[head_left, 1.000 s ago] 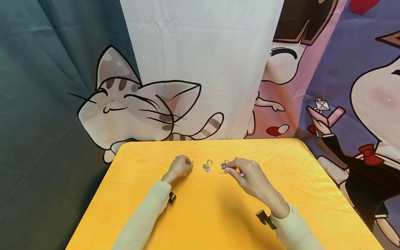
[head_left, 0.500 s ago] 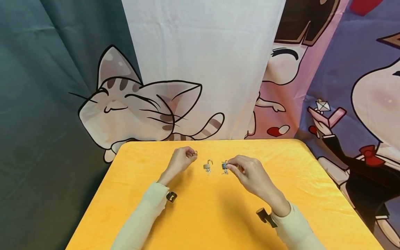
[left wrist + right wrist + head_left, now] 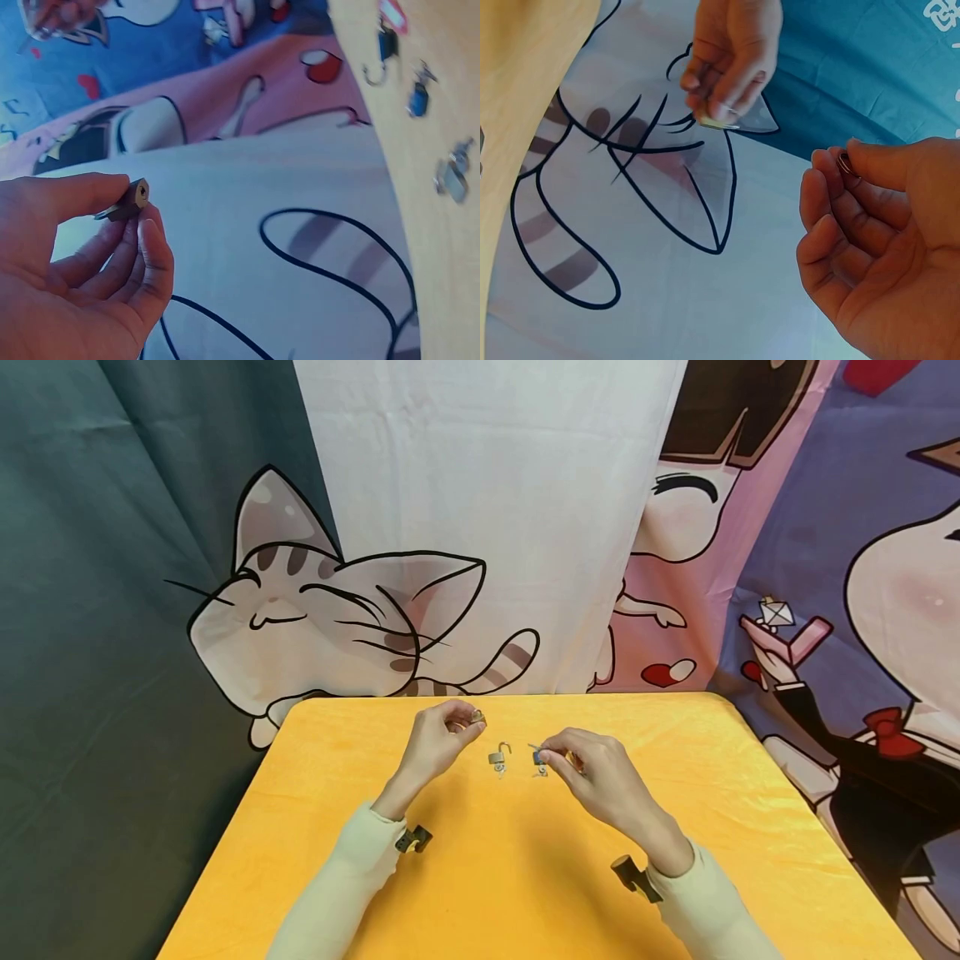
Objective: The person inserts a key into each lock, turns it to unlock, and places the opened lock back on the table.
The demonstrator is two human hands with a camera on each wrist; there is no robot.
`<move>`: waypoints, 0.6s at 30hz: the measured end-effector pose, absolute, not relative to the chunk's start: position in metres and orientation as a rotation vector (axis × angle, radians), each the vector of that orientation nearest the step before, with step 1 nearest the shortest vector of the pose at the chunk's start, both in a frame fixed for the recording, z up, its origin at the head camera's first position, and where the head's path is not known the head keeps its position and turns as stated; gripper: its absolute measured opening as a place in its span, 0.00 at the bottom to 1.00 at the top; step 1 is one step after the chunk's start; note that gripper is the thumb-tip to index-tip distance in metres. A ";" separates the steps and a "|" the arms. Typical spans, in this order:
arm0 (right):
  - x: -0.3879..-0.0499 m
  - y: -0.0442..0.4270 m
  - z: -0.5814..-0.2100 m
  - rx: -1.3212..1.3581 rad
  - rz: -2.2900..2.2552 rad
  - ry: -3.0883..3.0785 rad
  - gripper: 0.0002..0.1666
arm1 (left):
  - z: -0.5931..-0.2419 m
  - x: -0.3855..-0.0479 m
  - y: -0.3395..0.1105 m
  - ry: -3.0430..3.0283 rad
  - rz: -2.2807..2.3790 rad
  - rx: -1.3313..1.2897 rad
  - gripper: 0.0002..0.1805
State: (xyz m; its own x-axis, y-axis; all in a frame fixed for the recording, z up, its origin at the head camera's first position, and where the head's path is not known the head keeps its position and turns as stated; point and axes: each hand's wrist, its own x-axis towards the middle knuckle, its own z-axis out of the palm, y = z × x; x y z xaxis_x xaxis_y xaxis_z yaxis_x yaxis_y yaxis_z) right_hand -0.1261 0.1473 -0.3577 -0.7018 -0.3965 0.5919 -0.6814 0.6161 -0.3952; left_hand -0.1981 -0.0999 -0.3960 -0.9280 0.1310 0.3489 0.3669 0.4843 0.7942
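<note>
My left hand (image 3: pixel 438 739) is raised over the far part of the table and pinches a small brass padlock (image 3: pixel 135 200) between thumb and fingers, its keyhole facing outward. My right hand (image 3: pixel 600 772) pinches a thin metal key ring (image 3: pixel 534 746), seen as a coppery loop at the fingertips in the right wrist view; the rest is hidden by the fingers. Just beyond those fingers lies a blue padlock (image 3: pixel 418 99) with keys. Between the hands rests a brass padlock (image 3: pixel 496 758) with its shackle open and keys in it.
A yellow cloth covers the table (image 3: pixel 480 877). In the left wrist view a dark padlock (image 3: pixel 387 43) with its shackle open lies beside a red-pink piece (image 3: pixel 394 15). Printed curtains (image 3: pixel 480 485) hang behind the far edge. A black cable (image 3: pixel 330 270) loops beside the table.
My left hand has lifted off the table and moved away and slightly right with the brass padlock. My right hand has barely shifted; the key ring now shows above its fingertips.
</note>
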 end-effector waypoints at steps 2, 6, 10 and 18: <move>-0.126 0.146 -0.356 0.856 0.855 -2.386 0.03 | -0.391 -0.193 -0.099 -2.450 -1.481 -0.437 0.07; -0.125 0.143 -0.354 0.854 0.853 -2.388 0.03 | -0.382 -0.184 -0.097 -2.371 -1.627 -0.480 0.08; -0.125 0.140 -0.353 0.850 0.848 -2.392 0.03 | -0.373 -0.176 -0.095 -2.287 -1.825 -0.528 0.09; -0.125 0.134 -0.351 0.864 0.840 -2.347 0.03 | -0.360 -0.158 -0.092 -2.183 -2.043 -0.577 0.10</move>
